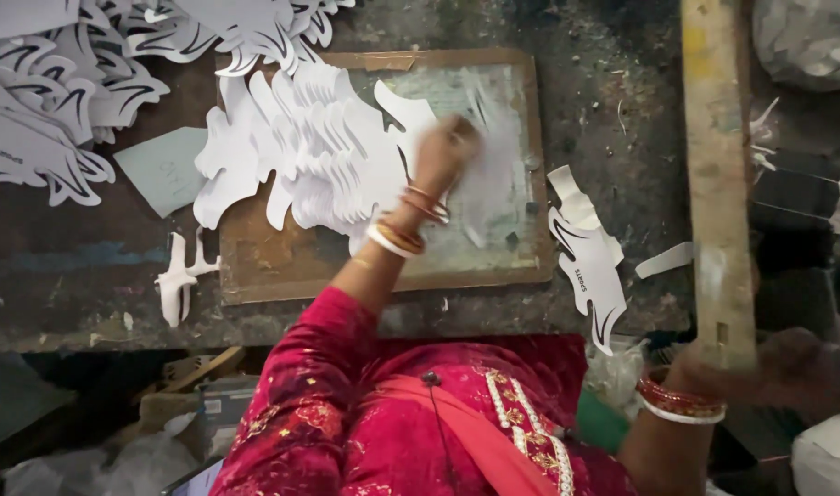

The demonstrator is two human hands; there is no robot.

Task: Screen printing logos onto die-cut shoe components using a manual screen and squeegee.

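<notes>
Right hand [769, 367] grips wooden stick [716, 174]; left hand [446, 152] presses white cutouts [319, 147], grip unclear.

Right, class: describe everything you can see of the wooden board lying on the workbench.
The wooden board is a flat brown rectangle lying on the dark, gritty workbench. Its middle is worn and smeared whitish-green, with a bare brown border around it and a strip of tape at the top edge. A fanned stack of white paper cut-outs covers its left part. The left hand, blurred, is over its middle.
</notes>
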